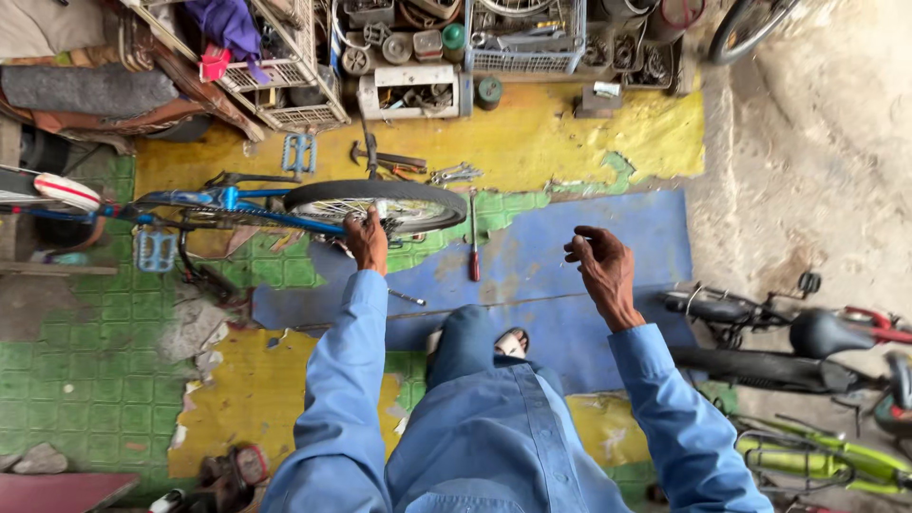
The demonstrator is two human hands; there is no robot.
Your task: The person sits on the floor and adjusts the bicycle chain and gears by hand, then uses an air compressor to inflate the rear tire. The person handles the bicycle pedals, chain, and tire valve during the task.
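A blue bicycle (204,204) lies on its side on the painted floor, its black-tyred wheel (380,202) toward the middle. My left hand (367,241) grips the near rim of that wheel. My right hand (602,270) is raised over the blue floor patch, fingers curled and pinched together; something small may be between the fingertips, but I cannot make it out. A red-handled screwdriver (473,249) lies on the floor between my hands. My foot in a sandal (512,342) shows below.
Wire baskets and a box (410,92) of parts line the far wall. A hammer (388,158) and spanners (454,174) lie behind the wheel. Other bicycles (807,332) stand at the right, a green one (826,461) nearest.
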